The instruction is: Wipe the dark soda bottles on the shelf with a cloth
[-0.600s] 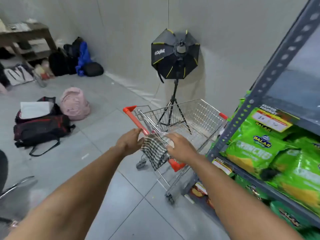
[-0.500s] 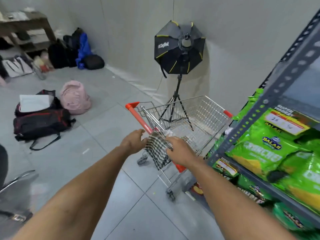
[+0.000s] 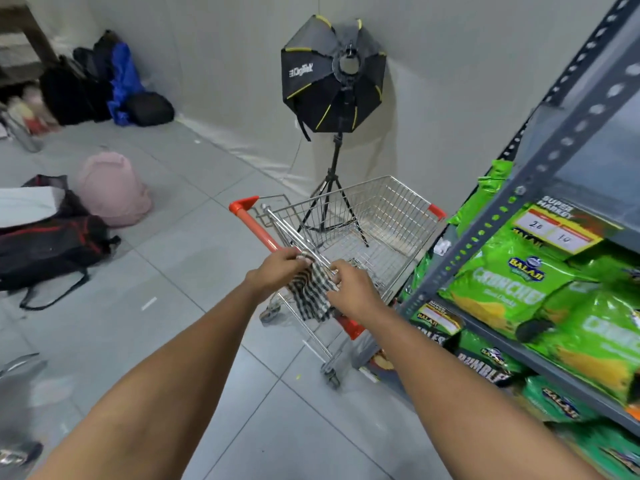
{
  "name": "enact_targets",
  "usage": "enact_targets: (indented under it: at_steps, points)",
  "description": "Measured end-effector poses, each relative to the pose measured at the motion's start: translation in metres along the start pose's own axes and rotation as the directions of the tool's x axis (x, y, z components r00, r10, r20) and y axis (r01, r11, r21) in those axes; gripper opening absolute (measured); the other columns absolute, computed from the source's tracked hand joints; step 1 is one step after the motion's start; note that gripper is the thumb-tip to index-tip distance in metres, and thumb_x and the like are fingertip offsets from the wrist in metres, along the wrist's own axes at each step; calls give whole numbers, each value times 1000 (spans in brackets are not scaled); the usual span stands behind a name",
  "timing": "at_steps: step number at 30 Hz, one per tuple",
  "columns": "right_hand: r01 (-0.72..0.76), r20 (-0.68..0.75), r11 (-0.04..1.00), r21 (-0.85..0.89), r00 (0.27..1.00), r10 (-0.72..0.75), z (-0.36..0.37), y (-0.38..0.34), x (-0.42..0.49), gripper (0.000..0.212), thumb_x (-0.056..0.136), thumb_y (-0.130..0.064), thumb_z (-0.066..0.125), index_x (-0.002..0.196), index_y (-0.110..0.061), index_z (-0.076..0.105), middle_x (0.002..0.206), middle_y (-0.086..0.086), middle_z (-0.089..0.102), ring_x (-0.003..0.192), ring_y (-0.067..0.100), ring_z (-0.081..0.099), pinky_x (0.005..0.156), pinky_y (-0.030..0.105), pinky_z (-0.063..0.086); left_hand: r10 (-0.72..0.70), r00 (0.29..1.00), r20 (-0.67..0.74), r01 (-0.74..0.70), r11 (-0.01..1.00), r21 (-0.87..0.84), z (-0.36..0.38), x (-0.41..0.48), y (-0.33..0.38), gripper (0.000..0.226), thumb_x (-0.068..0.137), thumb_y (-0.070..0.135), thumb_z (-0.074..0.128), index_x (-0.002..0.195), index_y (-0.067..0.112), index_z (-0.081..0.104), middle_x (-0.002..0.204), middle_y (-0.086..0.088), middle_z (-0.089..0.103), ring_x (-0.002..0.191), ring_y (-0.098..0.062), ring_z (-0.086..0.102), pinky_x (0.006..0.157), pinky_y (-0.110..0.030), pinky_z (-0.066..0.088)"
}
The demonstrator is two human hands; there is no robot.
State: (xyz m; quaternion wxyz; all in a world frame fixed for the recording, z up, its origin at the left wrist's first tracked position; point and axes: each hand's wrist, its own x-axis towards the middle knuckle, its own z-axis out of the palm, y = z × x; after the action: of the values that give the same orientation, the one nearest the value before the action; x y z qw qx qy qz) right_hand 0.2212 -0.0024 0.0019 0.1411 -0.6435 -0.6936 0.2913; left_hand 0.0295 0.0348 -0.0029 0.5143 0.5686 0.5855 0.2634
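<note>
Grey tiled floor (image 3: 180, 258), wire cart (image 3: 377, 216), checked cloth (image 3: 311, 292)

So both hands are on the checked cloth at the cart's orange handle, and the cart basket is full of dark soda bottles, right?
Not quite. The head view shows both the left hand and right hand on the checked cloth at the cart's orange handle, but the cart basket is empty. No dark soda bottles appear in this view.

Both my arms extended forward, bare; left hand (image 3: 277, 271) and right hand (image 3: 351, 289) close together, fingers pinched closed.
</note>
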Motion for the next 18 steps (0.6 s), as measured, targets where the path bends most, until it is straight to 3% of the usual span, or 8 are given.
enact_targets:
  at_steps: [3, 5, 7, 9, 12, 15, 18]
  points:
    - [19, -20, 994, 109, 1000, -17, -30, -2, -12, 71, 81, -17, 80, 139, -30, 41, 111, -8, 57, 61, 3, 58, 45, 8, 41, 70, 997, 41, -68, 996, -66, 2, -14, 48, 19, 94, 21, 60, 89, 4, 65, 86, -15, 67, 77, -22, 62, 70, -36, 50]
    - [55, -69, 983, 173, 997, -44, -57, -7, -24, 77, 79, -29, 82, 139, -45, 35, 113, -17, 53, 73, 4, 63, 59, 19, 48, 145, 985, 91, -140, 989, -54, 6, -24, 79, 16, 93, 19, 60, 79, 12, 62, 75, -5, 63, 69, -17, 57, 65, -31, 45]
    - [134, -205, 978, 159, 974, -100, -92, -9, -49, 74, 76, -41, 81, 132, -57, 36, 108, -28, 52, 85, 1, 61, 74, 27, 49, 234, 959, 159, -231, 972, -38, 15, -38, 115, 12, 91, 18, 61, 80, 11, 61, 76, -7, 60, 69, -19, 55, 65, -32, 42]
    - [198, -306, 977, 84, 938, -164, -122, -9, -70, 77, 73, -47, 78, 138, -53, 37, 118, -24, 50, 94, 6, 62, 85, 31, 53, 317, 925, 211, -316, 948, -40, 26, -48, 146, 8, 88, 18, 61, 86, 10, 62, 79, -11, 59, 69, -20, 55, 63, -33, 42]
    - [244, -446, 968, -62, 861, -245, -172, 2, -106, 71, 70, -37, 85, 135, -37, 56, 150, -1, 44, 131, 19, 48, 112, 35, 36, 439, 851, 288, -443, 895, -55, 55, -61, 196, 7, 92, 0, 61, 88, 7, 62, 79, -15, 58, 71, -23, 53, 65, -35, 41]
    - [213, -524, 971, -106, 818, -237, -220, 12, -144, 54, 73, -29, 86, 122, -22, 66, 130, 5, 64, 127, 23, 53, 113, 44, 35, 535, 773, 342, -546, 835, -71, 92, -73, 242, 12, 92, -12, 60, 93, 0, 61, 83, -17, 57, 79, -27, 50, 71, -39, 39]
    - [154, -590, 982, -105, 786, -187, -263, 30, -185, 48, 77, -31, 81, 120, -22, 62, 111, 0, 71, 110, 20, 61, 107, 45, 40, 637, 682, 360, -659, 748, -76, 134, -84, 289, 17, 92, -14, 61, 93, 3, 62, 80, -15, 60, 79, -27, 52, 68, -30, 42]
